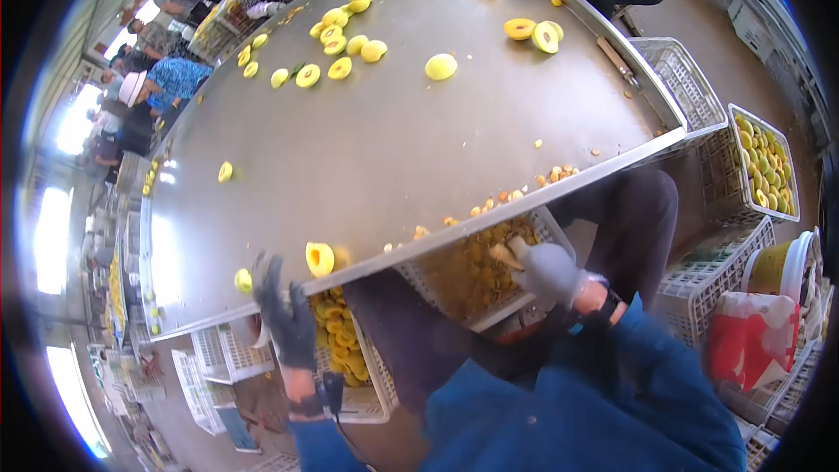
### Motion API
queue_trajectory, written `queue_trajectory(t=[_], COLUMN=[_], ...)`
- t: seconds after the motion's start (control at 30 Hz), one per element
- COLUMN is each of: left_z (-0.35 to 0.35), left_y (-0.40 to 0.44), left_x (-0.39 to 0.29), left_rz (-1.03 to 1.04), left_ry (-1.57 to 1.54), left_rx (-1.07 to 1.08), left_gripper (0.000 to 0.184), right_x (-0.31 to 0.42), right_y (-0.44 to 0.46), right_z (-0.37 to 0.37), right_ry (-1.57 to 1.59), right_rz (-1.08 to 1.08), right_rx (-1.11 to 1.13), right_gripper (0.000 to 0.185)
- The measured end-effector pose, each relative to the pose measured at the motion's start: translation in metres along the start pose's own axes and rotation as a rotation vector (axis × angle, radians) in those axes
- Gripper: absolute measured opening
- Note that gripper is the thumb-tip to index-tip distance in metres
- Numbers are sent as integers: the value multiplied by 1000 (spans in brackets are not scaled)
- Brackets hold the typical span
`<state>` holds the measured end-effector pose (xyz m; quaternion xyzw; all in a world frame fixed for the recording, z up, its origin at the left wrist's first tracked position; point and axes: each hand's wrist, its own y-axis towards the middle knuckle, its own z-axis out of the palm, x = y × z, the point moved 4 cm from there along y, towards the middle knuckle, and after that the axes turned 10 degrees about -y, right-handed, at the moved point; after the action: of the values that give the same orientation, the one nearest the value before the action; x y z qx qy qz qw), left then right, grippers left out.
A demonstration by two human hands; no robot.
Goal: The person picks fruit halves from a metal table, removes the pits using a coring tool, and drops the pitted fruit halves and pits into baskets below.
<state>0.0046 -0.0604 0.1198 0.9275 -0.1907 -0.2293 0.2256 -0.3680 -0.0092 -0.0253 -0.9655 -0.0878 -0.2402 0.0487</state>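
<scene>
Left hand: fingers extended and parted; a stone-fruit half rests just right of them on the table. Right hand: fingers closed around a blurred tan object, crate beneath them.

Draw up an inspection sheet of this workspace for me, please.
Surface: metal table with a raised rim.
Job's things: yellow fruit halves scattered on top; a crate of yellow fruit below the near edge.
Clutter: small orange-brown bits along the near edge; a wooden-handled tool lies near the right edge.
Hands: left hand, gloved, fingers extended beside a fruit half; right hand, gloved, over another crate, something tan at its fingers, too blurred to name.
Cables: what looks like a thin cord below the left wrist.
Surroundings: other people, more crates, a red-and-white bag.
</scene>
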Motion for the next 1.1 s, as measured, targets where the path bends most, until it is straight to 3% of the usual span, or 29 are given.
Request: queue_trajectory(t=[0.17,0.2,0.27,0.33,0.4,0.5,0.63,0.73,0.77,0.87,0.97,1.07,1.1], left_z=[166,215,298,377,408,395,348,277,277,203,173,161,151], left_y=[176,208,264,299,289,274,233,206,184,125,78,43,39], left_x=[-42,-34,-34,-32,-45,-44,-33,-46,-24,-87,-127,-142,-159], left_rz=[438,452,418,327,284,238,366,-260,-463,-184,-392,-326,-224], left_ry=[-140,-129,-96,-75,88,30,-65,-900,-1342,-973,-1252,-1195,-1021], left_rx=[177,185,202,251,376,403,405,483,439,361,218,85,51], left_gripper=[40,42,48,52,47,42,39,38,45,50,57,58,49], right_x=[2,10,14,13,10,10,10,4,7,21,45,60,64], right_y=[-5,-4,-2,1,6,2,2,-9,-10,-6,-1,-3,-4], right_z=[22,5,1,4,-1,5,-4,-4,-21,-54,-69,-67,-67], right_ry=[192,173,197,198,213,225,216,410,414,503,360,282,262], right_rz=[-113,-75,-27,-11,4,-21,-77,-99,-20,-27,7,-20,-13], right_rx=[-72,67,122,103,49,13,45,-70,-17,-252,-336,-383,-369], right_gripper=[21,20,21,19,19,18,17,28,29,36,33,31,30])
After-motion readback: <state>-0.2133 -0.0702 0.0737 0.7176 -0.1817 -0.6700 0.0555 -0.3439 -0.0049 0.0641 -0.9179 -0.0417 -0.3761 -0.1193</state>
